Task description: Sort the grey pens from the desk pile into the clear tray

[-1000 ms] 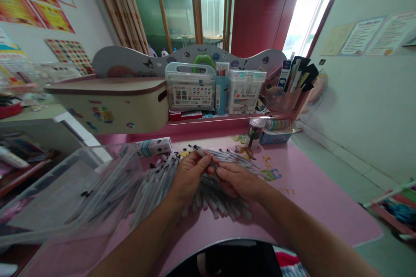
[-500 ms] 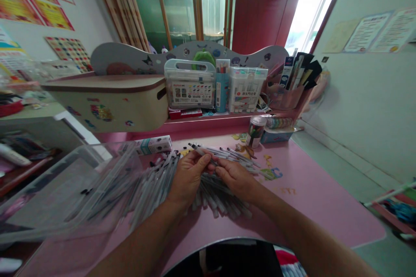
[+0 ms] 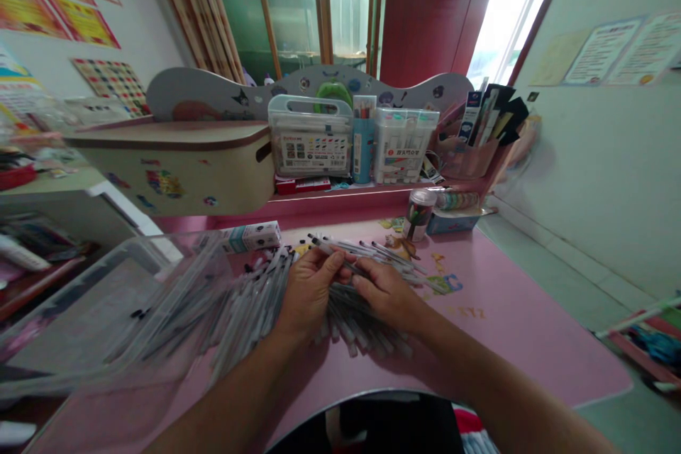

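Note:
Both my hands are closed on one slim pen (image 3: pixel 322 245) above the desk, its dark end pointing away to the upper left. My left hand (image 3: pixel 307 287) pinches the pen's barrel between thumb and fingers. On the nearer end of it, where a dark length shows, my right hand (image 3: pixel 387 292) is closed; its fingertips are partly hidden. Beneath and beside the hands lie many clear-barrelled pens: a heap on the left (image 3: pixel 247 308) and a fanned pile (image 3: pixel 345 319) under the right hand. Small black caps (image 3: pixel 255 262) are scattered behind the left heap.
A clear plastic bin (image 3: pixel 74 326) holding more pens tilts at the left. A small white-and-teal box (image 3: pixel 252 235) lies behind the heap. At the back right stand a lidded jar (image 3: pixel 420 213) and a blue box (image 3: pixel 452 221). Marker cases (image 3: pixel 311 145) line the shelf above the pink desk (image 3: pixel 505 326).
My right hand has shifted slightly away from the left, and more of the pen's dark length shows between them. The piles look unchanged.

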The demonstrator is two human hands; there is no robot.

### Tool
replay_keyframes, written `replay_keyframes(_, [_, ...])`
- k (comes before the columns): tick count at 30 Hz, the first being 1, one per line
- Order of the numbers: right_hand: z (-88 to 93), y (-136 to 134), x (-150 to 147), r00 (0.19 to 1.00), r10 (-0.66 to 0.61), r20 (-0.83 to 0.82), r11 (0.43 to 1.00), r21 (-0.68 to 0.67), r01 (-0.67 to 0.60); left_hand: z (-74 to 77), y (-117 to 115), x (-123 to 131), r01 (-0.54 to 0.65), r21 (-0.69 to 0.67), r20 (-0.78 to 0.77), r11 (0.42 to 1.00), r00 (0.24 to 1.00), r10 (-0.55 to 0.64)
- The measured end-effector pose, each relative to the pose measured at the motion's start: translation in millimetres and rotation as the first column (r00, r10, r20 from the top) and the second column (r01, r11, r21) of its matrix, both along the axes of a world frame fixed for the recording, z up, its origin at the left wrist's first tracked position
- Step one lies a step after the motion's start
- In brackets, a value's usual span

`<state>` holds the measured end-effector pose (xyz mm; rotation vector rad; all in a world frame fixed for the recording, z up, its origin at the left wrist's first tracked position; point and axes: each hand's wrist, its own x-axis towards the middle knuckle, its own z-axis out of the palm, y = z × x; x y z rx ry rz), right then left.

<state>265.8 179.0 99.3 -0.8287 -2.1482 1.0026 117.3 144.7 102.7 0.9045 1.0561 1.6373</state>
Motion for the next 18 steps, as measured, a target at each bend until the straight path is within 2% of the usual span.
replay_keyframes(2, [-2.2, 5.3, 3.2, 0.990, 0.094, -0.104, 0.979, -0.169, -0.111, 0.2, 1.4, -3.4, 0.044, 0.006, -0.005, 0.999, 0.999, -0.044])
replay_keyframes(5, [-5.2, 8.9, 5.2, 0.954, 0.170, -0.249, 0.871, -0.415, -0.263, 1.3, 3.2, -7.7, 0.106, 0.022, 0.000, 0.994, 0.994, -0.106])
replay_keyframes(8, [-5.3, 7.0, 4.4, 0.922, 0.161, -0.352, 0.747, -0.567, -0.347, 2.5, 4.3, -9.8, 0.140, 0.033, 0.010, 0.990, 0.990, -0.140])
replay_keyframes(11, [-4.5, 4.3, 3.1, 0.907, 0.108, -0.406, 0.661, -0.652, -0.371, 2.9, 4.7, -10.0, 0.146, 0.032, 0.018, 0.989, 0.989, -0.147])
replay_keyframes(13, [-4.5, 3.8, 2.7, 0.907, 0.077, -0.415, 0.634, -0.682, -0.366, 2.8, 4.5, -9.9, 0.144, 0.033, 0.030, 0.989, 0.989, -0.145])
replay_keyframes(15, [-4.7, 4.0, 2.5, 0.913, 0.065, -0.403, 0.632, -0.691, -0.350, 2.6, 4.0, -10.1, 0.141, 0.040, 0.036, 0.989, 0.989, -0.142])
replay_keyframes(18, [-5.1, 4.4, 2.3, 0.927, 0.076, -0.366, 0.691, -0.651, -0.314, 3.3, 3.7, -11.5, 0.136, 0.059, 0.024, 0.989, 0.990, -0.138])
